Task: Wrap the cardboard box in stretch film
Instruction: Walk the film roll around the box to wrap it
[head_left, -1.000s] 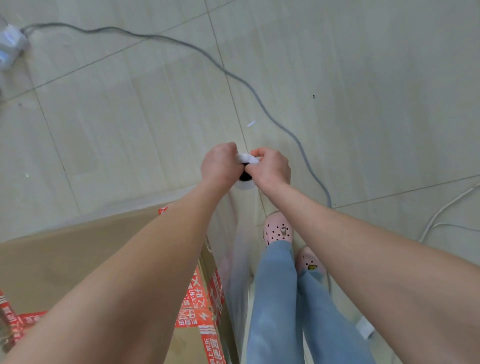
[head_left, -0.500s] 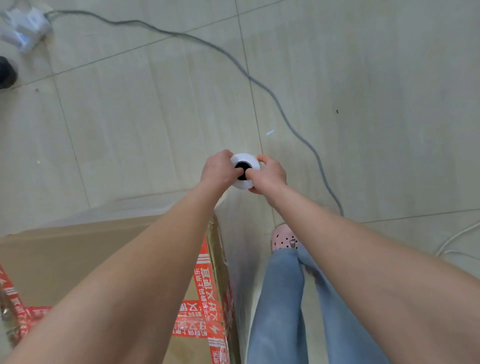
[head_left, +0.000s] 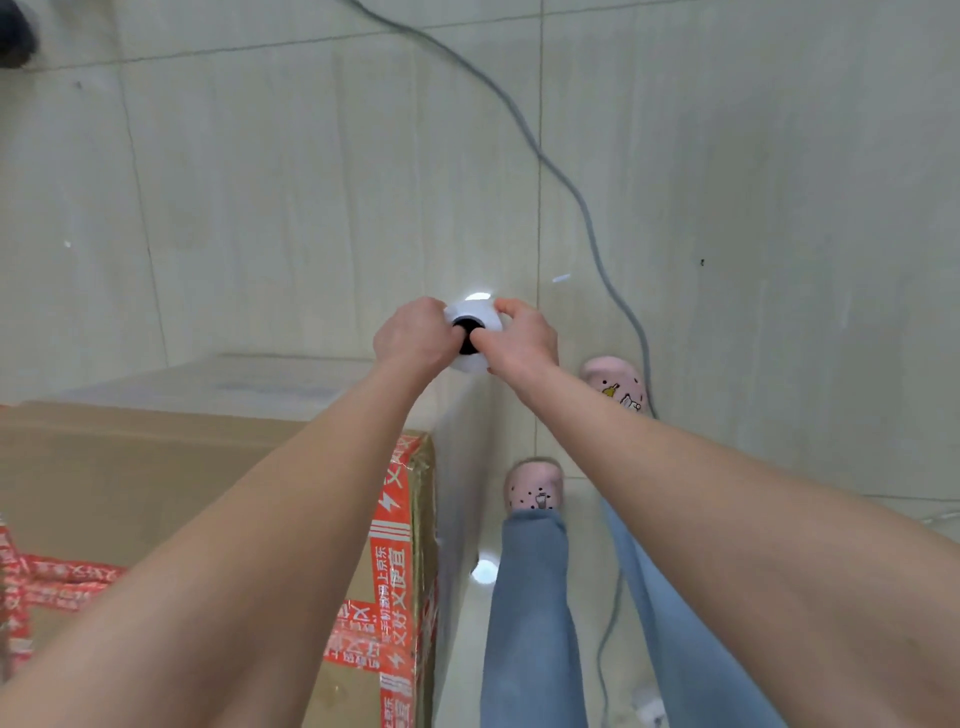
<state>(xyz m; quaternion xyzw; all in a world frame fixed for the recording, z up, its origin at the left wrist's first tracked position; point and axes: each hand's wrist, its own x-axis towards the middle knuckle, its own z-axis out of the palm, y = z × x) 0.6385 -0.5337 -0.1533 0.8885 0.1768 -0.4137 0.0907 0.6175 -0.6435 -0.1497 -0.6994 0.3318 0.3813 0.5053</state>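
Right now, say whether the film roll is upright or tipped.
Upright: film roll seen end-on from above, left hand and right hand gripping it.

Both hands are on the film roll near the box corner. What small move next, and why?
Probably swing the roll left around the box corner, keeping tension: the left hand and right hand hold it just past that corner, with film stretched along the box's right side.

Pale glossy floor tiles with thin grout lines; a grey cable snakes across them beyond the right hand.
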